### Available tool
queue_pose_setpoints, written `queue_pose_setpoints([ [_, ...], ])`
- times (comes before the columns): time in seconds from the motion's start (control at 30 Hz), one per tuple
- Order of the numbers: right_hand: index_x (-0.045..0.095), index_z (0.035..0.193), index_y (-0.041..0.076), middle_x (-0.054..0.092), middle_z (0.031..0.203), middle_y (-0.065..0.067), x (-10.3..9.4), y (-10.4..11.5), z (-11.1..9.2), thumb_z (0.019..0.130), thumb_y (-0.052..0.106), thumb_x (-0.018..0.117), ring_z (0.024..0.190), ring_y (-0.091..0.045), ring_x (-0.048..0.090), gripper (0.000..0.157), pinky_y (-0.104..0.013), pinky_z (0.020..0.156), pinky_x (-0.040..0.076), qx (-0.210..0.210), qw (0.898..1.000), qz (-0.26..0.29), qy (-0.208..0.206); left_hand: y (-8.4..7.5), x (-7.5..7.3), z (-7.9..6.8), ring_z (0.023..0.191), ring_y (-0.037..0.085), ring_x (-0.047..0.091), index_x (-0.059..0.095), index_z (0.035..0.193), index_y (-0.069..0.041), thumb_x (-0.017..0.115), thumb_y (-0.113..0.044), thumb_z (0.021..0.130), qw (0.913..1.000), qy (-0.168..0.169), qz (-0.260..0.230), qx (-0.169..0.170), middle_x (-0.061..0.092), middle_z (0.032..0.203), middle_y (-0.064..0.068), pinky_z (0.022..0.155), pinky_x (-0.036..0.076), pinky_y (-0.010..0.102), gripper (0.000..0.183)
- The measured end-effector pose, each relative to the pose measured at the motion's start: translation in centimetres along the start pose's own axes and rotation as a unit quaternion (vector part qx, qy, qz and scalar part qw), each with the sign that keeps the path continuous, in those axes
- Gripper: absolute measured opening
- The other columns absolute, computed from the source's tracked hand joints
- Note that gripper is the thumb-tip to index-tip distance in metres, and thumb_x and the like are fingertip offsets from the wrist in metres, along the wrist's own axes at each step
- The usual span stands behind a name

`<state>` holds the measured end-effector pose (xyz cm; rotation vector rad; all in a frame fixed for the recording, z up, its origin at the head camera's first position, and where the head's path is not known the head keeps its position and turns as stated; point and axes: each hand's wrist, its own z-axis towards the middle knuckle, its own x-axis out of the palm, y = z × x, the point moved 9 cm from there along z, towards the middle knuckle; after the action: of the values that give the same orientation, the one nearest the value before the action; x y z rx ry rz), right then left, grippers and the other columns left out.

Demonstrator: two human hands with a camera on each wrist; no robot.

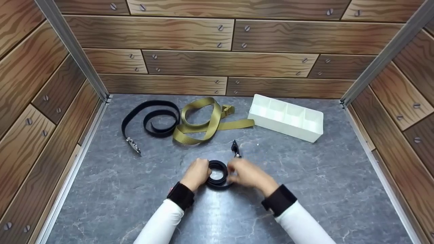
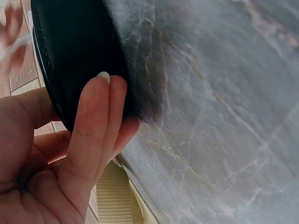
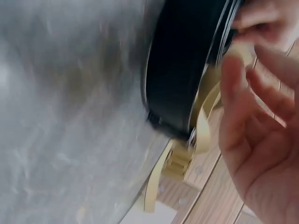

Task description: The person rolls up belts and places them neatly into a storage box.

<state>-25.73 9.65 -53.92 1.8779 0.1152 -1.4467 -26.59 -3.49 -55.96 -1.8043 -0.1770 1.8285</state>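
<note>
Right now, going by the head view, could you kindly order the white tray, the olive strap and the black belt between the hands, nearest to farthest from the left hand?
1. Black belt: held in the left hand, on its right side.
2. Olive strap: beyond that hand.
3. White tray: beyond and well to the right.

I wear white sleeves (image 1: pixel 157 222), plain, lightly creased near the left cuff. Wide black bands (image 1: pixel 180 195) wrap both wrists where the cloth ends. Small red patch (image 1: pixel 170 190) on the left one's outer edge, possibly a marking. Fingers (image 2: pixel 88 121) ungloved.
</note>
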Motion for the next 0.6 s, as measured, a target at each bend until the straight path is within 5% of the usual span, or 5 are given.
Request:
queue_pose_setpoints([
  [0.1, 0.063, 0.092, 0.010, 0.063, 0.088, -0.001, 1.2, 0.9, -0.7, 0.076, 0.017, 0.082, 0.079, -0.014, 0.058, 0.026, -0.033, 0.073, 0.051, -0.033, 0.999, -0.010, 0.022, 0.0, 0.0, -0.1, 0.068, 0.036, 0.067, 0.064, 0.069, 0.001, 0.063, 0.001, 0.074, 1.0000, 0.003, 0.003, 0.004, 0.067, 0.073, 0.019, 0.062, 0.053, 0.046, 0.006],
  [0.23, 0.061, 0.098, 0.009, 0.064, 0.091, -0.003, 1.2, 1.2, -0.9, 0.077, 0.013, 0.081, 0.081, -0.015, 0.059, 0.029, -0.034, 0.074, 0.052, -0.065, 0.997, -0.037, -0.012, -0.1, -0.1, -0.1, 0.069, 0.037, 0.067, 0.063, 0.069, 0.001, 0.064, 0.001, 0.076, 0.9999, 0.008, 0.009, 0.008, 0.067, 0.074, 0.019, 0.063, 0.052, 0.047, 0.007],
  [0.43, 0.063, 0.113, 0.013, 0.053, 0.111, 0.001, 1.5, 1.9, -1.0, 0.083, 0.016, 0.077, 0.084, -0.016, 0.061, 0.033, -0.031, 0.073, 0.053, -0.127, 0.989, -0.068, -0.042, -0.2, 0.3, -0.1, 0.072, 0.037, 0.067, 0.063, 0.075, 0.000, 0.067, -0.005, 0.082, 0.9987, 0.041, 0.024, 0.016, 0.067, 0.078, 0.019, 0.064, 0.053, 0.048, 0.009],
  [0.6, 0.067, 0.118, 0.013, 0.058, 0.128, -0.002, 2.4, 2.9, -1.2, 0.085, 0.009, 0.073, 0.098, -0.021, 0.065, 0.034, -0.032, 0.083, 0.053, -0.188, 0.979, -0.079, -0.031, -0.3, 0.5, 0.0, 0.072, 0.036, 0.067, 0.062, 0.077, -0.003, 0.066, -0.006, 0.084, 0.9969, 0.054, 0.043, 0.037, 0.067, 0.078, 0.017, 0.063, 0.053, 0.047, 0.009],
])
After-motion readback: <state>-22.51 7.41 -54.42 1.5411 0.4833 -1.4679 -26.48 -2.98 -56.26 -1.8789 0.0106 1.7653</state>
